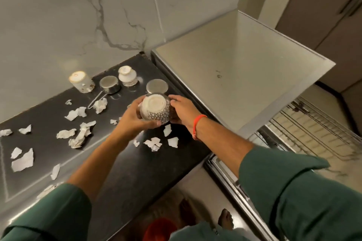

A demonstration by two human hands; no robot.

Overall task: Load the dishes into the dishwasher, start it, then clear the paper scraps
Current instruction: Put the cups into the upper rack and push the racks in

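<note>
The white patterned ceramic bowl (155, 110) is held upside down above the black stone worktop (125, 164), fingers of the left hand (135, 117) and right hand (181, 109) curled round its sides. Torn white paper scraps (64, 133) lie scattered beneath; the pulled-out wire dishwasher rack (313, 133) stands well right.

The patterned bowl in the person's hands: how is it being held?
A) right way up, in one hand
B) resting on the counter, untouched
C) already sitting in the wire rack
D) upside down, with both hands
D: the patterned bowl shows its round base toward the camera, with the left hand curled round one side and the right hand round the other, above the dark counter.
</note>
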